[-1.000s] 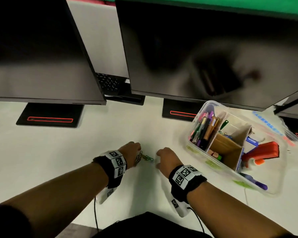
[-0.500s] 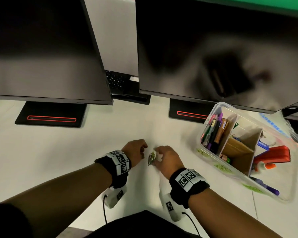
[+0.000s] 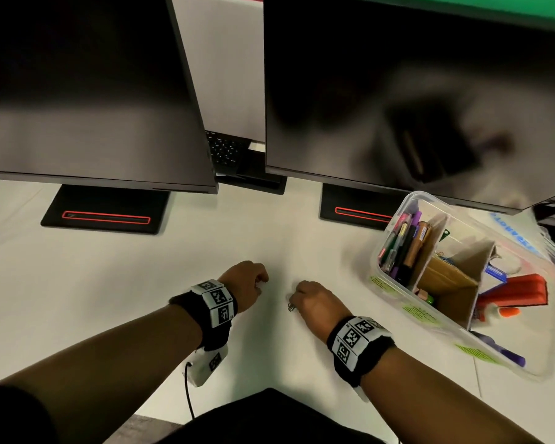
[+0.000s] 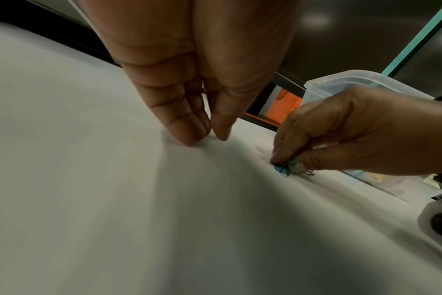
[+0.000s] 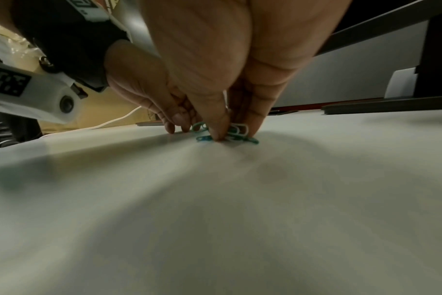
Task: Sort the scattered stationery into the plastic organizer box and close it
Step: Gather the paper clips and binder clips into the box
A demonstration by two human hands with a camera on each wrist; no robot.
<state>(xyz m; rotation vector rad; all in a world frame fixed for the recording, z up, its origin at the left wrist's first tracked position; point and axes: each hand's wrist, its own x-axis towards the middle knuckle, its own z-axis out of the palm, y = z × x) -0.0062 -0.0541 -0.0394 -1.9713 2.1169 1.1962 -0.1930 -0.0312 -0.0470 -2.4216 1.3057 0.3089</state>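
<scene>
A small cluster of green and white paper clips (image 5: 237, 129) lies on the white table (image 3: 141, 283). My right hand (image 3: 308, 299) pinches the clips (image 4: 285, 168) against the table, thumb and fingers (image 5: 222, 135) closed on them; in the head view only a bit of clip (image 3: 291, 306) shows. My left hand (image 3: 249, 283) is a short way to the left, thumb and fingertips (image 4: 209, 137) bunched together on the table with nothing seen between them. The clear plastic organizer box (image 3: 391, 288) stands open at the right, holding pens (image 3: 401, 248), cardboard dividers (image 3: 446, 277) and a red stapler (image 3: 513, 291).
Two dark monitors (image 3: 93, 91) (image 3: 414, 91) overhang the back of the table on black stands (image 3: 106, 209). A keyboard (image 3: 225, 152) shows between them. A glue bottle with an orange cap (image 3: 500, 312) lies in the box. A clear lid with blue lettering (image 3: 519, 238) sits behind the box.
The clips went from beside my left hand to under my right hand's fingers. My left hand has drawn away to the left, and the two hands are now farther apart.
</scene>
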